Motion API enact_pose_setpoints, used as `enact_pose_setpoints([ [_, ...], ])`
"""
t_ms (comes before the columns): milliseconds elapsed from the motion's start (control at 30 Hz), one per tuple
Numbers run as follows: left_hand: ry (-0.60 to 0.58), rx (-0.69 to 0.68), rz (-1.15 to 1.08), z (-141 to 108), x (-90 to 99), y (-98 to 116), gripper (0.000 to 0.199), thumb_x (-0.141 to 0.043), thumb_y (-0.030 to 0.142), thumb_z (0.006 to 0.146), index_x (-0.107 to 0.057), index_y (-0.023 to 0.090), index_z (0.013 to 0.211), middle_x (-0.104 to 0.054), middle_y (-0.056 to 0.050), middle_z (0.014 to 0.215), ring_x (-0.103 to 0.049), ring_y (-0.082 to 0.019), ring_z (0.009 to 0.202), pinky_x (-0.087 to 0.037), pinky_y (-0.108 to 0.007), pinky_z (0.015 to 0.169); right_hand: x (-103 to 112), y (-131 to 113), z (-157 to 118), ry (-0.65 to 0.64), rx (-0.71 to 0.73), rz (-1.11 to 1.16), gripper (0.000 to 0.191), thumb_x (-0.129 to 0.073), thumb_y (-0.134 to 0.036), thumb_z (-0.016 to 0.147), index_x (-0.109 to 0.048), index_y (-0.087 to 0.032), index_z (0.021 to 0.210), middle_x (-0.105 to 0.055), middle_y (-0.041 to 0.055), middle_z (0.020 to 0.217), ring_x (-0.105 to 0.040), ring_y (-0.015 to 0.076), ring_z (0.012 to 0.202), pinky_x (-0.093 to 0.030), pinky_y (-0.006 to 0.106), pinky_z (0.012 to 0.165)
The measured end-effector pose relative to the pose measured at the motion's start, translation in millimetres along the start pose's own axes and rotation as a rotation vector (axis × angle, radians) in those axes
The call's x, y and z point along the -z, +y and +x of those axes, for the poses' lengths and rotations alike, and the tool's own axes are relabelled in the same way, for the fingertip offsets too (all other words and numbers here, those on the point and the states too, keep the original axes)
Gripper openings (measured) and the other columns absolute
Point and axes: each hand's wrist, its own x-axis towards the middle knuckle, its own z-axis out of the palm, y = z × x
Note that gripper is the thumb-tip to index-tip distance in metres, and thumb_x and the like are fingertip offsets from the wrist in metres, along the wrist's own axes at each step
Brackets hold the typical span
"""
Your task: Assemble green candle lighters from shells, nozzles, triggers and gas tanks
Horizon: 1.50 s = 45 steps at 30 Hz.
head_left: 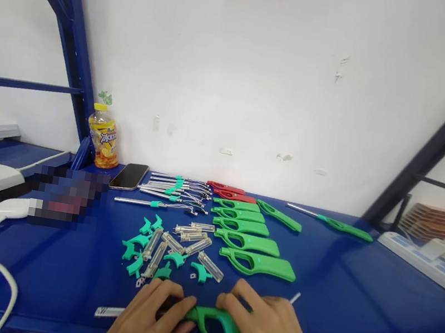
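Observation:
Both hands grip one green lighter body [205, 314] low at the table's front edge. My left hand [154, 316] is closed around its narrow front end, and a metal tube [109, 312] sticks out to the left of that hand. My right hand [259, 330] wraps the handle side, hiding most of it; a teal trigger [228, 325] shows inside the loop. Just beyond the hands lie loose teal triggers [176, 259] and clear fuel tanks [210, 266]. Several green handle shells [257, 264] lie in a column behind my right hand.
Metal tubes with wires [161, 205] lie at the back beside red shells [234, 196] and a phone [129, 176]. A drink bottle [104, 139] stands back left. A long lighter [348, 228] and a power strip [426, 266] lie right; a white cable [11, 290] curls left.

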Motion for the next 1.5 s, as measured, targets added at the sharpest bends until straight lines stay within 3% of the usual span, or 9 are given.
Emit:
enact_pose_setpoints([
  [100, -0.012, 0.046, -0.007, 0.2, 3.2, 2.9, 0.028, -0.044, 0.029, 0.114, -0.065, 0.025, 0.131, -0.07, -0.004, 0.107, -0.076, -0.017, 0.095, -0.066, -0.029, 0.085, -5.0, -2.6, -3.5, 0.052, -0.077, 0.037, 0.032, -0.074, -0.06, 0.094, -0.068, -0.028, 0.093, -0.073, -0.0057, 0.085, -0.072, 0.0162, 0.058, -0.044, 0.032, 0.052],
  [267, -0.023, 0.069, 0.011, -1.0, 8.0, 2.9, 0.025, -0.05, 0.028, 0.112, -0.068, 0.028, 0.129, -0.071, -0.004, 0.108, -0.075, -0.02, 0.094, -0.066, -0.031, 0.083, -9.3, -2.3, -2.8, 0.22, -0.065, 0.052, 0.037, -0.056, -0.06, 0.104, -0.066, -0.028, 0.087, -0.07, -0.0085, 0.077, -0.068, 0.0121, 0.05, -0.039, 0.032, 0.046],
  [633, -0.02, 0.086, -0.06, -0.1, 6.2, 4.9, 0.025, -0.053, 0.025, 0.111, -0.067, 0.027, 0.131, -0.07, -0.005, 0.109, -0.073, -0.019, 0.095, -0.065, -0.032, 0.086, -8.0, -1.1, -4.8, 0.255, -0.008, 0.063, 0.038, -0.057, -0.055, 0.107, -0.069, -0.025, 0.087, -0.068, -0.0059, 0.073, -0.062, 0.0107, 0.047, -0.039, 0.03, 0.044],
  [733, -0.032, 0.102, -0.067, -0.3, 6.8, 5.4, 0.024, -0.054, 0.024, 0.11, -0.067, 0.027, 0.13, -0.069, -0.005, 0.109, -0.073, -0.02, 0.097, -0.066, -0.035, 0.087, -1.6, -1.2, -1.7, 0.338, -0.01, 0.089, 0.032, -0.057, -0.047, 0.108, -0.071, -0.023, 0.093, -0.067, -0.0053, 0.071, -0.061, 0.0089, 0.047, -0.043, 0.026, 0.046],
  [867, -0.043, 0.106, -0.049, -0.4, 7.6, 4.9, 0.024, -0.055, 0.025, 0.109, -0.067, 0.028, 0.131, -0.07, -0.004, 0.109, -0.073, -0.021, 0.096, -0.067, -0.037, 0.088, 21.3, 11.4, -4.4, 0.417, -0.012, 0.061, 0.032, -0.054, -0.049, 0.111, -0.071, -0.023, 0.101, -0.074, -0.0033, 0.076, -0.073, 0.0079, 0.06, -0.049, 0.02, 0.055],
  [1067, -0.038, 0.078, -0.001, 1.0, 7.9, 2.8, 0.028, -0.053, 0.029, 0.111, -0.065, 0.03, 0.137, -0.072, -0.003, 0.112, -0.075, -0.02, 0.099, -0.067, -0.035, 0.089, 54.6, 66.2, -43.0, 0.204, -0.069, -0.12, 0.037, -0.052, -0.059, 0.111, -0.071, -0.027, 0.106, -0.08, -0.0019, 0.091, -0.079, 0.0114, 0.061, -0.056, 0.02, 0.055],
  [1233, 0.063, 0.009, 0.017, 3.8, 12.3, 8.1, 0.025, -0.055, 0.022, 0.11, -0.067, 0.027, 0.131, -0.072, -0.004, 0.111, -0.071, -0.019, 0.101, -0.062, -0.032, 0.087, 49.1, 108.4, -82.5, 0.07, -0.187, -0.229, 0.051, -0.042, -0.068, 0.109, -0.076, -0.03, 0.107, -0.083, -0.0023, 0.098, -0.081, 0.0159, 0.063, -0.056, 0.023, 0.044],
  [1400, 0.039, -0.005, -0.036, 23.1, 18.5, 21.1, 0.018, -0.058, 0.014, 0.107, -0.068, 0.025, 0.117, -0.07, -0.002, 0.103, -0.065, -0.019, 0.093, -0.057, -0.033, 0.083, 45.3, 106.7, -83.1, 0.15, -0.241, -0.237, 0.052, -0.041, -0.066, 0.11, -0.08, -0.032, 0.116, -0.084, 0.0005, 0.107, -0.083, 0.018, 0.07, -0.057, 0.023, 0.043],
  [1500, -0.083, 0.047, -0.125, 40.7, 16.7, 26.4, 0.018, -0.056, 0.013, 0.106, -0.068, 0.026, 0.108, -0.069, -0.001, 0.103, -0.063, -0.02, 0.093, -0.057, -0.034, 0.08, 45.7, 85.1, -68.7, 0.1, -0.223, -0.049, 0.04, -0.045, -0.049, 0.115, -0.081, -0.033, 0.112, -0.083, 0.0, 0.109, -0.083, 0.0146, 0.08, -0.064, 0.02, 0.066],
])
